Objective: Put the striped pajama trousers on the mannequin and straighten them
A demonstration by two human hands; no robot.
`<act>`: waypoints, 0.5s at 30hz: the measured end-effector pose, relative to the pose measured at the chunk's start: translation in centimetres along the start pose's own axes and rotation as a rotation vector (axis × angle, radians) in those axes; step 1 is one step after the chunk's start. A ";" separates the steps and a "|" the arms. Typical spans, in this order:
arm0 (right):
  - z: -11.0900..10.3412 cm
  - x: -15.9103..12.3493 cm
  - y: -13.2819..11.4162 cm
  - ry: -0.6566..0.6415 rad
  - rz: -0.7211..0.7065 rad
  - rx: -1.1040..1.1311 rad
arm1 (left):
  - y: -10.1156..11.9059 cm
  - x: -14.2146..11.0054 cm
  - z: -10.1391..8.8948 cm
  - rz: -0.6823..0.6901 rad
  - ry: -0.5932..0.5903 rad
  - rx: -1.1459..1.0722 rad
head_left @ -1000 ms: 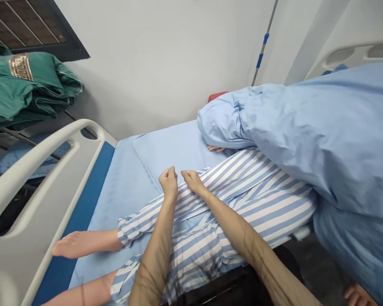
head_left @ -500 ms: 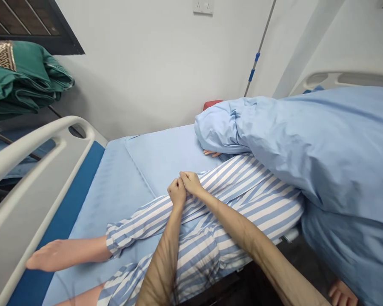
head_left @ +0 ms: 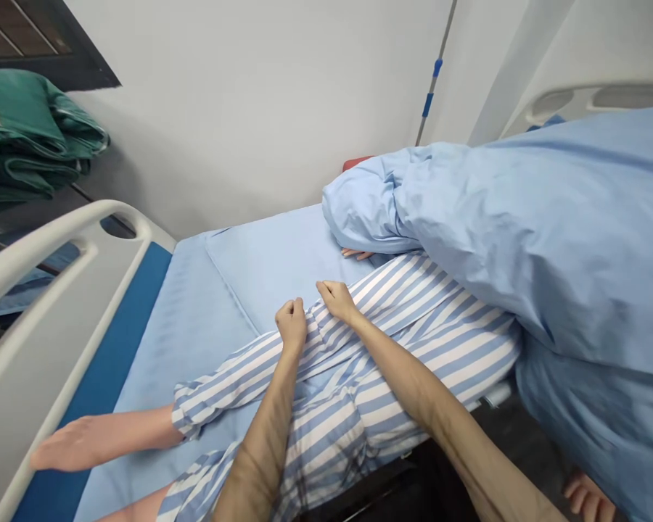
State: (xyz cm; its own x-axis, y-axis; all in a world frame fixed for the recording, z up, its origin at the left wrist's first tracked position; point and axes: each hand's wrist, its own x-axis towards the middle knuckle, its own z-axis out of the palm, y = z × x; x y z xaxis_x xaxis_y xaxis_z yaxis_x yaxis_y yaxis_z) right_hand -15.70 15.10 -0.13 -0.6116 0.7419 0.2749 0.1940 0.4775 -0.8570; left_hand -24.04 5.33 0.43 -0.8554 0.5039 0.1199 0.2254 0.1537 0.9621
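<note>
A mannequin lies on the bed in blue-and-white striped pyjamas point(head_left: 392, 406), its upper body under a bunched light blue quilt point(head_left: 544, 232). My left hand point(head_left: 291, 324) is a closed fist on the striped trouser cloth, pinching a fold. Just to its right, my right hand point(head_left: 336, 301) rests with curled fingers on the same cloth, gripping it lightly. The mannequin's bare foot point(head_left: 81, 444) sticks out of the trouser leg near the footboard. Its fingers point(head_left: 356, 254) show beneath the quilt edge.
A white-grey footboard point(head_left: 59, 304) with a blue mattress edge point(head_left: 106, 377) stands at left. Folded green cloth point(head_left: 27, 138) lies on a rack beyond. A red item point(head_left: 356, 164) sits at the wall. Another person's fingers point(head_left: 588, 499) show low at right, below hanging blue cloth.
My hands have moved apart, with my right hand shifting up and to the right along the cloth. The view has also moved slightly, and the bed sits further left.
</note>
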 end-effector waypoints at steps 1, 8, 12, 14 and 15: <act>0.0 0.1 0.0 0.012 0.009 0.028 | 0.9 0.2 0.1 -0.022 0.005 -0.061; -0.1 0.5 0.2 0.038 0.039 0.141 | 3.1 0.5 3.3 0.102 0.007 -0.192; 0.0 0.5 0.5 0.066 0.048 0.177 | -0.2 -0.5 5.2 0.110 -0.041 -0.029; 0.0 0.5 0.3 0.065 0.049 0.153 | -1.1 -0.6 5.3 0.118 -0.063 -0.033; -0.1 0.5 0.0 0.060 0.057 0.134 | -1.2 -0.5 5.2 0.123 -0.072 -0.039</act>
State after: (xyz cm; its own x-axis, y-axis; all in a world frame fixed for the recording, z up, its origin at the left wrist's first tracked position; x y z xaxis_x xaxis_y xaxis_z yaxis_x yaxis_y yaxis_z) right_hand -15.94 15.54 0.10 -0.5547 0.7947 0.2466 0.1202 0.3698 -0.9213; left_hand -21.40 9.33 -2.11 -0.7862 0.5772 0.2209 0.3071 0.0548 0.9501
